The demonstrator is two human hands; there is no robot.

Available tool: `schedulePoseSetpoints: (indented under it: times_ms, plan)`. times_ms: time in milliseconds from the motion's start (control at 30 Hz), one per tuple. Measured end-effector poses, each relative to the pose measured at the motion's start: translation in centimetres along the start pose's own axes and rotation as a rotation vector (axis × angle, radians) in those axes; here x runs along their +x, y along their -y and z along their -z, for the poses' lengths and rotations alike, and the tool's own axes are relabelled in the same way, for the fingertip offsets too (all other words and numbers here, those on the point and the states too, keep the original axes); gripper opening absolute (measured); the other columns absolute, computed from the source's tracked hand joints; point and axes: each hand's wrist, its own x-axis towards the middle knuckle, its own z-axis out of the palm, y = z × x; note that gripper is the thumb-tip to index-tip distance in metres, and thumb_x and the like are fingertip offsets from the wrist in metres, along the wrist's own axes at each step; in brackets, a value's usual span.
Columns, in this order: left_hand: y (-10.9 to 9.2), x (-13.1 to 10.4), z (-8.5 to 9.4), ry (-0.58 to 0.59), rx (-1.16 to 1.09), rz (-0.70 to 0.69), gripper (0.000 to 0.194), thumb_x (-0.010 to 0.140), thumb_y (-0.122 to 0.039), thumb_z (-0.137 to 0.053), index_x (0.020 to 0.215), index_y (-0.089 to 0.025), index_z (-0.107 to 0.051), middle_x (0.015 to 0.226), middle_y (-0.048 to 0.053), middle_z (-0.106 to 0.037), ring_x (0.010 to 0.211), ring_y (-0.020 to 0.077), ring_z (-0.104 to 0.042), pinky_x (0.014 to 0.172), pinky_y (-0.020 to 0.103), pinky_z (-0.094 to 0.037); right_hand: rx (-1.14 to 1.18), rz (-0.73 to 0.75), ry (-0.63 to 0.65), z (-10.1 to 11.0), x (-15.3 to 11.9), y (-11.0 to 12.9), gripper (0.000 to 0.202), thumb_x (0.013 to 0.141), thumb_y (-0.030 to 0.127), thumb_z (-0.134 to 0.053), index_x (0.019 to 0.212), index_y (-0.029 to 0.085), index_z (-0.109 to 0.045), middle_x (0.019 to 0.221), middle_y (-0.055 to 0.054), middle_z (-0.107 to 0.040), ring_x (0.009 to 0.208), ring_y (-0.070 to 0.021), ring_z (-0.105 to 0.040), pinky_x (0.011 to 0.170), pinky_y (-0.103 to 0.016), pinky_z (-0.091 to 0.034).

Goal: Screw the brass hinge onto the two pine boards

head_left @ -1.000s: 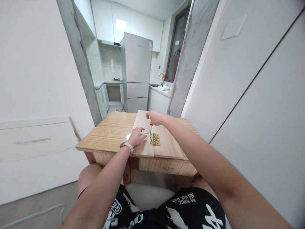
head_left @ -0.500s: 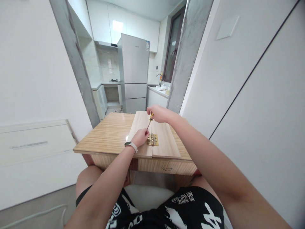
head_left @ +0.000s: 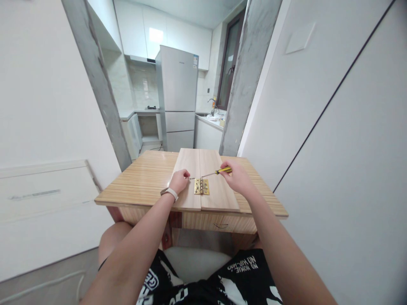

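My right hand is closed round the yellow-and-black handle of a screwdriver. Its thin shaft points left, with the tip just above a brass hinge. The hinge lies open across the seam between the left wooden board and the right wooden board. Several screw heads seem to show on its leaves. To the hinge's left, my left hand, with a watch on its wrist, pinches a small thin screw close to the hinge's upper left corner.
Both boards rest on a wood-grain table that has a drawer in front. Behind it stand a grey fridge and a kitchen counter with a sink. A white panel wall rises close on the right.
The screwdriver has swung from steeply upright to nearly level, as my right hand came down and right. My left hand has drawn back left from the hinge, uncovering it.
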Motion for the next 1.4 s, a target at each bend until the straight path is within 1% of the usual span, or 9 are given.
schedulePoseSetpoints:
  times_ms: [133, 333, 467, 600, 700, 800, 933, 1100, 1400]
  plan:
    - [0.3, -0.4, 0.2, 0.039, 0.08, -0.074, 0.013, 0.086, -0.012, -0.068, 0.091, -0.021, -0.076, 0.096, 0.006, -0.076, 0.095, 0.0221, -0.069, 0.092, 0.035, -0.053, 0.153, -0.093, -0.157, -0.7, -1.1, -2.2, 0.014, 0.085, 0.027, -0.072, 0.097, 0.023, -0.064, 0.095, -0.006, -0.073, 0.087, -0.0235, -0.07, 0.082, -0.04, -0.056]
    - [1.0, -1.0, 1.1, -0.014, 0.301, -0.066, 0.03, 0.091, -0.017, -0.062, 0.12, -0.02, -0.072, 0.117, 0.013, -0.07, 0.115, 0.0285, -0.062, 0.109, 0.043, -0.045, 0.537, -0.174, -0.372, -2.0, -0.5, -3.4, 0.04, 0.076, 0.041, -0.086, 0.103, 0.024, -0.062, 0.099, -0.005, -0.071, 0.091, -0.023, -0.071, 0.088, -0.042, -0.058]
    - [1.8, -1.4, 1.1, 0.024, 0.424, -0.028, 0.036, 0.099, -0.024, -0.053, 0.133, -0.015, -0.065, 0.13, 0.02, -0.065, 0.127, 0.0328, -0.057, 0.114, 0.046, -0.039, 0.937, -0.179, -0.463, -3.6, 0.7, -2.6, 0.036, 0.079, 0.037, -0.083, 0.104, 0.027, -0.06, 0.096, 0.001, -0.066, 0.091, -0.019, -0.072, 0.088, -0.038, -0.058]
    - [2.0, -1.7, 0.9, 0.071, 0.474, -0.016, 0.042, 0.1, -0.023, -0.048, 0.139, -0.012, -0.06, 0.135, 0.021, -0.065, 0.129, 0.033, -0.055, 0.114, 0.045, -0.036, 1.215, -0.215, -0.535, -5.0, 2.4, -2.0, 0.017, 0.081, 0.032, -0.071, 0.089, 0.026, -0.057, 0.076, 0.005, -0.055, 0.067, -0.0125, -0.061, 0.067, -0.028, -0.054]
    - [1.7, -2.0, 1.0, 0.077, 0.493, -0.006, 0.046, 0.097, -0.022, -0.049, 0.141, -0.013, -0.059, 0.138, 0.02, -0.064, 0.127, 0.0339, -0.055, 0.113, 0.046, -0.036, 1.261, -0.27, -0.575, -5.8, 3.6, -1.9, 0.02, 0.084, 0.037, -0.063, 0.076, 0.024, -0.049, 0.065, 0.006, -0.046, 0.054, -0.0111, -0.048, 0.055, -0.025, -0.045]
    - [1.3, -2.3, 1.0, 0.065, 0.491, -0.002, 0.048, 0.097, -0.024, -0.05, 0.143, -0.014, -0.058, 0.14, 0.02, -0.062, 0.125, 0.036, -0.054, 0.111, 0.047, -0.038, 1.216, -0.322, -0.579, -6.7, 4.5, -1.8, 0.026, 0.085, 0.042, -0.058, 0.073, 0.025, -0.044, 0.061, 0.006, -0.042, 0.051, -0.0116, -0.043, 0.052, -0.025, -0.042]
    - [1.0, -2.6, 1.0, 0.06, 0.48, 0.003, 0.049, 0.097, -0.025, -0.05, 0.144, -0.014, -0.058, 0.14, 0.021, -0.061, 0.125, 0.0372, -0.052, 0.111, 0.049, -0.038, 1.09, -0.321, -0.544, -7.9, 4.9, -1.7, 0.031, 0.086, 0.05, -0.052, 0.072, 0.026, -0.038, 0.062, 0.006, -0.04, 0.052, -0.0132, -0.044, 0.054, -0.028, -0.044]
    - [1.0, -2.7, 1.0, 0.059, 0.462, 0.003, 0.048, 0.097, -0.023, -0.05, 0.143, -0.015, -0.058, 0.14, 0.021, -0.061, 0.127, 0.0362, -0.051, 0.113, 0.048, -0.036, 1.079, -0.307, -0.544, -9.3, 4.9, -2.2, 0.033, 0.086, 0.051, -0.051, 0.071, 0.026, -0.035, 0.061, 0.005, -0.04, 0.052, -0.0137, -0.045, 0.054, -0.028, -0.044]
    - [1.1, -2.7, 0.9, 0.052, 0.473, 0.0, 0.046, 0.096, -0.023, -0.051, 0.141, -0.014, -0.058, 0.139, 0.021, -0.061, 0.126, 0.036, -0.05, 0.112, 0.048, -0.037, 1.102, -0.292, -0.576, -9.8, 4.9, -3.0, 0.033, 0.088, 0.05, -0.055, 0.071, 0.026, -0.039, 0.062, 0.006, -0.043, 0.053, -0.0125, -0.048, 0.055, -0.026, -0.045]
